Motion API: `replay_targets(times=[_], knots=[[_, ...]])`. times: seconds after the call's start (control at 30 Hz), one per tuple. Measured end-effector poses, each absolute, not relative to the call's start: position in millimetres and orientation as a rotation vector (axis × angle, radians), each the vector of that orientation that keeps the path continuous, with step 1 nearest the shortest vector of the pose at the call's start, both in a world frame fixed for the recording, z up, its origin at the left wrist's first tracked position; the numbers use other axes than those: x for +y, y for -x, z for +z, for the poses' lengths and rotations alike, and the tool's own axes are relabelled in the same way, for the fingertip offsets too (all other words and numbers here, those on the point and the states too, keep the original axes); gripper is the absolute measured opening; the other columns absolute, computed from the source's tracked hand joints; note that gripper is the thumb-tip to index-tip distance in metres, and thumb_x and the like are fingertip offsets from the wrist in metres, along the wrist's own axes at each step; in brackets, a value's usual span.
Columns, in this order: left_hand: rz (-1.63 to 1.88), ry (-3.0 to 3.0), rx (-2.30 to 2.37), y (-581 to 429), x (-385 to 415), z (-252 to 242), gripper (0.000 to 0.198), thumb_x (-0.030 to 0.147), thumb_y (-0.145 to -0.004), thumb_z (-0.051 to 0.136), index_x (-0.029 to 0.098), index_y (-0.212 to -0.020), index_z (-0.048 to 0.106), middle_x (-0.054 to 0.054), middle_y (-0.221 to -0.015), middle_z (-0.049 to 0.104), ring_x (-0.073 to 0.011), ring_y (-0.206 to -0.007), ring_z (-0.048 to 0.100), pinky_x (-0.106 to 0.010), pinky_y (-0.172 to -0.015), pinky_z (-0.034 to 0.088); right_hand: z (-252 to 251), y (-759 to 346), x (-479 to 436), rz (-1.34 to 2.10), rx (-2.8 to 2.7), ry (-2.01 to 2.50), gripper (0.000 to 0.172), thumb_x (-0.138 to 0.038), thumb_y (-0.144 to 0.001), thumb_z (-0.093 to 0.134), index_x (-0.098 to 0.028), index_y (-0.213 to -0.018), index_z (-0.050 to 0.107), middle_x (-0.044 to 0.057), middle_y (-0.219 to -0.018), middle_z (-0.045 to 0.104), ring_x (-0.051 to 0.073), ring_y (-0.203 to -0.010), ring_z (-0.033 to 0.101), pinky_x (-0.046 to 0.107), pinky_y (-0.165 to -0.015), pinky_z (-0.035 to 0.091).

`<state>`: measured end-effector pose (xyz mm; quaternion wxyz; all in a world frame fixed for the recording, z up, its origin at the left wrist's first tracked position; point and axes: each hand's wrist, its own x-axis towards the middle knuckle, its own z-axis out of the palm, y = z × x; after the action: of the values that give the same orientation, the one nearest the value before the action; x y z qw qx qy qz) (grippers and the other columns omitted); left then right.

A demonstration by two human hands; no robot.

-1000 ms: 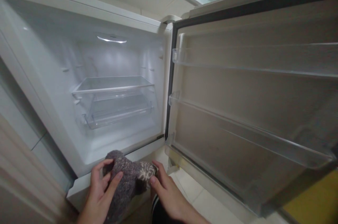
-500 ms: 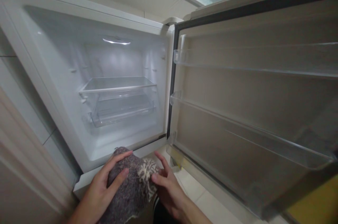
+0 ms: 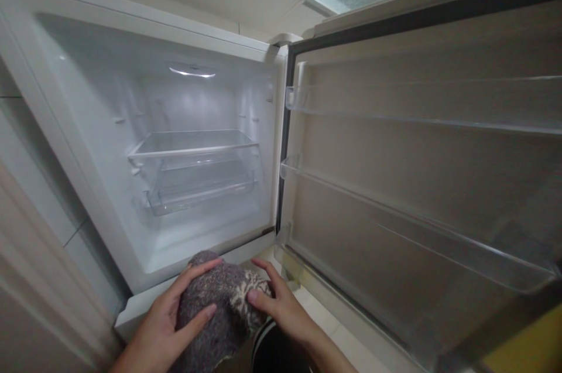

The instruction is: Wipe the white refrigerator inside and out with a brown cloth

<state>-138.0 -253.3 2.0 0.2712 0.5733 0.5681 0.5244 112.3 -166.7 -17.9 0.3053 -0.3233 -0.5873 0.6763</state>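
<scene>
Both my hands hold a grey fuzzy cloth (image 3: 219,308) with a pale patterned patch, low in the view in front of an open white fridge (image 3: 144,127). My left hand (image 3: 173,317) wraps over the cloth's left side, fingers curled on it. On the right edge of the cloth, my right hand (image 3: 274,300) pinches it with thumb and fingers. The cloth sits just below the fridge's bottom sill (image 3: 144,300).
Inside the fridge there is a glass shelf (image 3: 193,143) above a clear drawer (image 3: 202,188). The open door (image 3: 421,185) swings to the right and carries clear door racks (image 3: 395,118). Yellow cabinets show above. A pale tiled floor (image 3: 325,320) lies below.
Both hands have shifted slightly on the cloth and bunched it up; the left hand now lies more over its top. The view drifted a little.
</scene>
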Motion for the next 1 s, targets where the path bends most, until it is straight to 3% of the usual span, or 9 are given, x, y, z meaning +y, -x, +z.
replay_targets(times=[0.13, 0.27, 0.37, 0.47, 0.67, 0.73, 0.83, 0.93, 1.0], knots=[[1.473, -1.476, 1.505, 135.8, -254.6, -3.7, 0.045, 0.054, -0.088, 0.081, 0.027, -0.125, 0.076, -0.008, -0.130, 0.077, -0.0290, -0.123, 0.075, -0.036, -0.107, 0.060, -9.2, -113.6, -167.0, 1.774, -1.658, 0.791, 0.088, -0.077, -0.087, 0.074, -0.030, -0.157, 0.054, 0.009, -0.156, 0.060, 0.030, -0.149, 0.052, 0.047, -0.129, 0.033], [1.475, -1.507, 1.559, 136.3, -254.4, -6.9, 0.038, 0.055, -0.086, 0.081, 0.025, -0.108, 0.076, -0.007, -0.111, 0.079, -0.0277, -0.108, 0.078, -0.033, -0.096, 0.065, -8.5, -107.6, -168.3, 1.873, -1.286, 0.589, 0.101, -0.067, -0.072, 0.091, -0.032, -0.158, 0.052, 0.008, -0.154, 0.061, 0.031, -0.145, 0.056, 0.048, -0.128, 0.037], [1.444, -1.566, 1.635, 138.0, -253.7, -8.0, 0.035, 0.054, -0.089, 0.077, 0.027, -0.111, 0.076, -0.007, -0.116, 0.078, -0.0279, -0.117, 0.075, -0.033, -0.101, 0.062, -6.1, -103.7, -167.3, 1.832, -1.060, 0.572, 0.116, -0.051, -0.058, 0.101, -0.034, -0.159, 0.047, 0.009, -0.139, 0.069, 0.032, -0.130, 0.066, 0.052, -0.120, 0.046], [1.404, -1.671, 1.718, 136.8, -252.0, -10.2, 0.036, 0.054, -0.091, 0.074, 0.029, -0.117, 0.078, -0.006, -0.126, 0.077, -0.0275, -0.124, 0.073, -0.036, -0.110, 0.058, -2.5, -104.2, -165.1, 1.789, -1.032, 0.618, 0.112, -0.043, -0.063, 0.099, -0.037, -0.159, 0.042, 0.009, -0.133, 0.068, 0.029, -0.115, 0.071, 0.049, -0.109, 0.053], [1.420, -1.911, 1.974, 126.3, -247.9, -11.1, 0.048, 0.052, -0.095, 0.068, 0.037, -0.141, 0.070, -0.003, -0.133, 0.075, -0.0255, -0.120, 0.075, -0.031, -0.096, 0.063, 1.6, -111.6, -163.7, 1.368, -1.438, 0.922, 0.112, -0.041, -0.070, 0.093, -0.038, -0.165, 0.034, 0.012, -0.162, 0.035, 0.027, -0.123, 0.062, 0.044, -0.108, 0.052], [1.341, -1.998, 2.065, 129.6, -247.4, -8.9, 0.048, 0.052, -0.093, 0.069, 0.039, -0.139, 0.071, -0.002, -0.123, 0.077, -0.0251, -0.106, 0.078, -0.030, -0.084, 0.065, 4.5, -114.7, -162.5, 1.219, -1.756, 0.911, 0.100, -0.027, -0.066, 0.093, -0.033, -0.156, 0.050, 0.010, -0.159, 0.037, 0.028, -0.136, 0.054, 0.040, -0.115, 0.046], [1.241, -2.085, 2.102, 143.0, -246.5, -5.5, 0.032, 0.053, -0.085, 0.077, 0.040, -0.114, 0.083, -0.002, -0.102, 0.074, -0.0256, -0.088, 0.076, -0.033, -0.079, 0.065, 13.4, -119.9, -158.6, 0.945, -2.217, 0.892, 0.051, -0.008, -0.079, 0.072, -0.026, -0.128, 0.069, 0.008, -0.137, 0.058, 0.024, -0.126, 0.055, 0.035, -0.109, 0.043], [1.374, -1.940, 1.948, 151.2, -247.9, -8.6, 0.031, 0.059, -0.070, 0.091, 0.034, -0.087, 0.084, -0.006, -0.107, 0.072, -0.0327, -0.113, 0.074, -0.040, -0.098, 0.063, 29.3, -123.9, -154.4, 0.659, -2.402, 0.899, 0.038, -0.005, -0.084, 0.060, -0.024, -0.115, 0.073, 0.006, -0.113, 0.069, 0.025, -0.113, 0.054, 0.039, -0.104, 0.039], [1.492, -1.580, 1.755, 143.5, -252.2, -18.4, 0.046, 0.068, -0.064, 0.093, 0.031, -0.088, 0.082, -0.009, -0.122, 0.075, -0.0385, -0.129, 0.069, -0.048, -0.110, 0.059, 41.4, -124.2, -151.9, 0.702, -2.350, 0.899, 0.030, -0.010, -0.085, 0.065, -0.024, -0.110, 0.073, 0.004, -0.105, 0.070, 0.023, -0.107, 0.054, 0.038, -0.101, 0.038]])
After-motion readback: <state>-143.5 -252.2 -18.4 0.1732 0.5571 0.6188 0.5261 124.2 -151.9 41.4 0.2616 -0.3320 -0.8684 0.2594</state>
